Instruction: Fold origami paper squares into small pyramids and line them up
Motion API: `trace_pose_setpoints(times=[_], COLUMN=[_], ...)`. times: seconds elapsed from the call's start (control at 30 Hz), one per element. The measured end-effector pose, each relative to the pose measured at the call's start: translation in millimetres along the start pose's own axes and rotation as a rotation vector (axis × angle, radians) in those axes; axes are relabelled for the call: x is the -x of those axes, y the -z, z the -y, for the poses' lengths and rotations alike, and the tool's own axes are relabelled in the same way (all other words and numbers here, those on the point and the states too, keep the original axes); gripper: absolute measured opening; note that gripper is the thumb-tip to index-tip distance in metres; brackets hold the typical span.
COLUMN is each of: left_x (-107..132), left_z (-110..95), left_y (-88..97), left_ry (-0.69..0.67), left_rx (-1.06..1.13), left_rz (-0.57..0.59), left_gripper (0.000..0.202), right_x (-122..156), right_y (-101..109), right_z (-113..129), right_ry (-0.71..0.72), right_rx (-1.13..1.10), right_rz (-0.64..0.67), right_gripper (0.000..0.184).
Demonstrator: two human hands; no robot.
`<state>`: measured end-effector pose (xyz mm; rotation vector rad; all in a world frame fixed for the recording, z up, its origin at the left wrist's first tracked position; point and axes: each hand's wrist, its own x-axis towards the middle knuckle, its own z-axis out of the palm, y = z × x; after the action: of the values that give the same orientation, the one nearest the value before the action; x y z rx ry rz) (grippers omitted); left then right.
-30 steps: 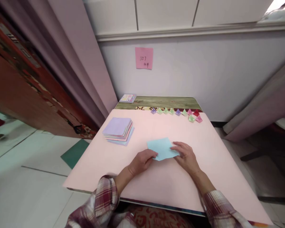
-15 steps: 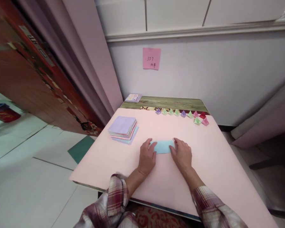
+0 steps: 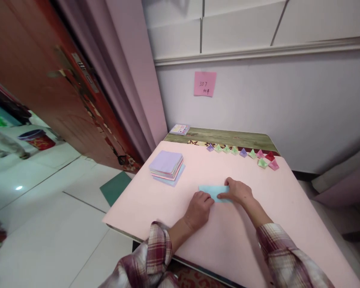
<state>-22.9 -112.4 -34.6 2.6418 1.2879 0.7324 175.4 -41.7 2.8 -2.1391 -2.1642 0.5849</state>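
A light blue sheet of paper (image 3: 213, 190), folded into a narrow rectangle, lies flat on the pink-covered table. My left hand (image 3: 199, 209) has its fingers curled together and pressed on the paper's near edge, left of the middle. The right end of the strip is in my right hand (image 3: 239, 192), thumb on top and fingers at the far edge. Part of that end is hidden under the hand. Further left sits a stack of square coloured paper (image 3: 165, 161), a lilac sheet on top.
Several small folded paper pieces (image 3: 243, 152) in purple, green, pink and red line the table's far right side. A small pack (image 3: 180, 129) lies at the back left corner. A pink note (image 3: 205, 84) is stuck to the wall. The wooden door (image 3: 78, 92) stands left.
My left hand has shifted from the strip's left end to its near edge, fingers now curled. My right hand has turned more sideways on the right end. The camera view has swung left.
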Motion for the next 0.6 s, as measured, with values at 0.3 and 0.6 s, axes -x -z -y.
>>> trace_pose_setpoints(times=[0.3, 0.6], left_x=[2.2, -38.8], left_z=[1.6, 1.0], left_y=[1.3, -5.0], left_ry=[0.005, 0.813], left_rx=[0.158, 1.224], left_rz=[-0.119, -0.34], left_gripper=[0.027, 0.041], right_x=[18.8, 28.6], right_y=[-22.1, -53.1], right_z=[-15.1, -16.2], right_ry=[0.027, -0.08], right_rx=[-0.534, -1.649], right_rz=[-0.134, -0.469], right_gripper=[0.026, 0.041])
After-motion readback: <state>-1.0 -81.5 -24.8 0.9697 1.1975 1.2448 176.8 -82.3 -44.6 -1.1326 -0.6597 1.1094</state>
